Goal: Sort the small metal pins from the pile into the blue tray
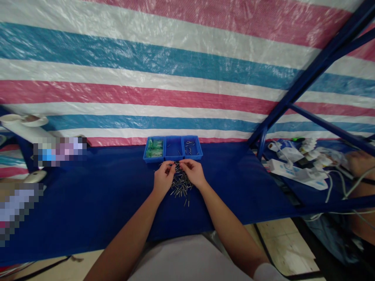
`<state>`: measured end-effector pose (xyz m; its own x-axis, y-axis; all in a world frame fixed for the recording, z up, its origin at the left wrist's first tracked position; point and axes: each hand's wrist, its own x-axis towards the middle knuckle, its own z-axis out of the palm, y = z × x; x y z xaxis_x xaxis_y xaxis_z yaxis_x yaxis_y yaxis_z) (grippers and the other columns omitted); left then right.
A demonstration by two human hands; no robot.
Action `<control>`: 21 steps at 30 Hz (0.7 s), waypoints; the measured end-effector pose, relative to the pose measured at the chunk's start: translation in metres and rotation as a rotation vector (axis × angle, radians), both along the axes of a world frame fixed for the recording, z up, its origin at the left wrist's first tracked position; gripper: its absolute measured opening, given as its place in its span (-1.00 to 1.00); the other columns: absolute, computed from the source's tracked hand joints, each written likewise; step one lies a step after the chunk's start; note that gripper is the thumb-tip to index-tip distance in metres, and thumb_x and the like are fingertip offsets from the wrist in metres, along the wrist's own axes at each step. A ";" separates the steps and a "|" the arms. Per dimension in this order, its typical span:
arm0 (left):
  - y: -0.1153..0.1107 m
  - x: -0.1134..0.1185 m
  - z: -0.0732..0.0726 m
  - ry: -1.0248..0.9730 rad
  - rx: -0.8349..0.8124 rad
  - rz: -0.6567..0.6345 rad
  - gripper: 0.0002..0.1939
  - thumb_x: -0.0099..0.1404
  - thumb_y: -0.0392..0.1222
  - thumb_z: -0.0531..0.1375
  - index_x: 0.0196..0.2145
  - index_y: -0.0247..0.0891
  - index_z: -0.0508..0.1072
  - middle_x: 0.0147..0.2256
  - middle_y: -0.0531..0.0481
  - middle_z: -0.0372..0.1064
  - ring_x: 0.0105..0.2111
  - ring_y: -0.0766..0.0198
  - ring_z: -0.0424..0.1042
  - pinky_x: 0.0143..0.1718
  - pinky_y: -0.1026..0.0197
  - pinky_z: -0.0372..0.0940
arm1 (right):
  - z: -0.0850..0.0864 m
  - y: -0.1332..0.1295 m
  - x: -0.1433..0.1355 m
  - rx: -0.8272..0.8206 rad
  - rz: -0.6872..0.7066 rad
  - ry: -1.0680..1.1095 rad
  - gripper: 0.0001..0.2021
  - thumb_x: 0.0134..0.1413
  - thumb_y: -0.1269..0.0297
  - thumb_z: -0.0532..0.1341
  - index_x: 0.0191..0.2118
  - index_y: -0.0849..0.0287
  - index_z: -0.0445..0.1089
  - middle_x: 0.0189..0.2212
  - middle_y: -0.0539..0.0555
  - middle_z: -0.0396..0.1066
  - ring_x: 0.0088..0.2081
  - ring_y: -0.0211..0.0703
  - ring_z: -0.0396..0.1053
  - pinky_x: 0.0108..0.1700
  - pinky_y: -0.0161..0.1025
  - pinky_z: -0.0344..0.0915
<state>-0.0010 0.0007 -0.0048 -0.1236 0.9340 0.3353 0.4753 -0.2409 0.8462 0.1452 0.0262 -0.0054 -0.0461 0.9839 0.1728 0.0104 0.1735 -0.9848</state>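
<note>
A loose pile of small, thin metal pins [181, 185] lies on the blue table in front of me. Over the pile's far edge my left hand [164, 177] is closed, its thumb and fingers pinched together. Close beside it, my right hand [193, 172] is pinched in the same way. Whatever sits between the fingertips is too small to make out. Just beyond both hands stands a blue three-part tray [174, 158]. Green pieces [155, 147] fill its left compartment. The middle one holds very little, and several small metal pins [190, 148] lie in the right one.
A white power strip [297, 174] with cables lies at the right, near a blue metal frame [293, 93]. Another person's arm [361, 164] shows at the right edge. A white lamp-like object [26, 125] stands at the left. Behind the table [117, 195] hangs a striped tarp [164, 97].
</note>
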 end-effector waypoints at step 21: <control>-0.001 -0.001 0.004 -0.003 -0.018 -0.029 -0.79 0.29 -0.08 0.06 -0.30 -0.23 0.41 -0.55 0.10 0.35 -0.52 0.34 0.36 -0.41 0.31 0.23 | 0.002 -0.002 0.000 0.036 0.020 -0.032 -0.84 -0.05 0.24 0.28 -0.31 0.16 0.51 -0.46 0.05 0.51 -0.42 -0.17 0.45 -0.30 -0.24 0.38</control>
